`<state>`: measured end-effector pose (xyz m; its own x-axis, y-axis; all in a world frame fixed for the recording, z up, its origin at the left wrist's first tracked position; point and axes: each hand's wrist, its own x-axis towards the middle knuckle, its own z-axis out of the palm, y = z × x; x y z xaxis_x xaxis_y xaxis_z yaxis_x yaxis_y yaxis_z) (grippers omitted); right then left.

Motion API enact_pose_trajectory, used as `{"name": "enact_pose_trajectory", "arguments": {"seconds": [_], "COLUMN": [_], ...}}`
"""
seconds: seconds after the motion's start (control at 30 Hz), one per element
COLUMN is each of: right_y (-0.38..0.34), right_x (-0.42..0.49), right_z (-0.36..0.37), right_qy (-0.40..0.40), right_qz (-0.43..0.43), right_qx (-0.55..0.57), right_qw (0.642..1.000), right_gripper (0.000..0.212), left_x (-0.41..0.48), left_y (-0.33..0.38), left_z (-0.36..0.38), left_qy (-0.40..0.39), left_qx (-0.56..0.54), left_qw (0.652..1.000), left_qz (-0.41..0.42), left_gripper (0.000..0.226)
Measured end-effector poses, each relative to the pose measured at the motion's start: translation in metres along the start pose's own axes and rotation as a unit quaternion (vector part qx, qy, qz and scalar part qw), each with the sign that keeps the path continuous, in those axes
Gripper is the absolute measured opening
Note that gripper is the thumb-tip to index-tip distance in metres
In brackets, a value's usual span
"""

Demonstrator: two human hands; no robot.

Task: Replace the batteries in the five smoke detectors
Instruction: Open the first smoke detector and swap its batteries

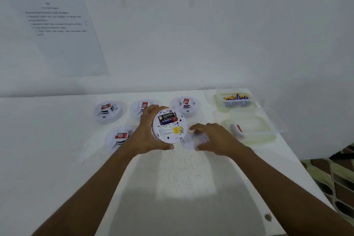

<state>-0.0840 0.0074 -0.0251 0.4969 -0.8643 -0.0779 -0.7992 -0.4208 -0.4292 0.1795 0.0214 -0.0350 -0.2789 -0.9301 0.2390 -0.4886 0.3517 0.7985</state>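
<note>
From the head camera: the left hand grips the round white plastic smoke detector, fingers and thumb wrapped round its rim. It is lifted off the white tabletop at centre and turned underside up. The battery bay is open, with cells sitting in it; whether they are old or fresh I can't say.

Just right of it, the right hand hovers low over a blurred white plastic cover piece lying on the table. Its fingers are bent, and I cannot tell if they pinch it.

Four more white detectors sit dome-up: far left, far middle, far right and near left. At far right is a clear tub of purple batteries, with a second clear tub nearer.

This looks like detector one, battery stage. Next the right hand needs a firm pinch on a cell or on the cover.
</note>
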Motion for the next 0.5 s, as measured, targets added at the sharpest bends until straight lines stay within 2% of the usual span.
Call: {"name": "enact_pose_trajectory", "arguments": {"seconds": [0.07, 0.13, 0.33, 0.4, 0.5], "right_y": [-0.001, -0.004, -0.006, -0.007, -0.015], "right_x": [-0.005, -0.009, -0.016, -0.019, -0.024], "right_z": [-0.002, -0.002, -0.009, -0.012, -0.023], "right_qy": [0.024, 0.056, 0.162, 0.221, 0.298], "right_qz": [-0.021, -0.046, -0.011, 0.024, 0.047], "right_qx": [-0.053, -0.061, 0.081, 0.166, 0.350], "right_qw": [0.998, 0.995, 0.983, 0.961, 0.887], "right_gripper": [0.074, 0.080, 0.077, 0.072, 0.064], "left_x": [-0.004, -0.007, -0.014, -0.014, -0.012], "left_y": [0.001, 0.002, 0.007, 0.009, 0.013], "left_z": [-0.001, -0.002, 0.001, 0.002, 0.005], "left_qy": [0.002, 0.007, 0.020, 0.023, 0.023], "left_qx": [-0.007, -0.014, -0.027, -0.028, -0.038], "left_qw": [1.000, 1.000, 0.999, 0.999, 0.999], "left_qz": [0.002, 0.000, -0.019, -0.021, -0.016], "left_gripper": [0.103, 0.104, 0.102, 0.103, 0.102]}}
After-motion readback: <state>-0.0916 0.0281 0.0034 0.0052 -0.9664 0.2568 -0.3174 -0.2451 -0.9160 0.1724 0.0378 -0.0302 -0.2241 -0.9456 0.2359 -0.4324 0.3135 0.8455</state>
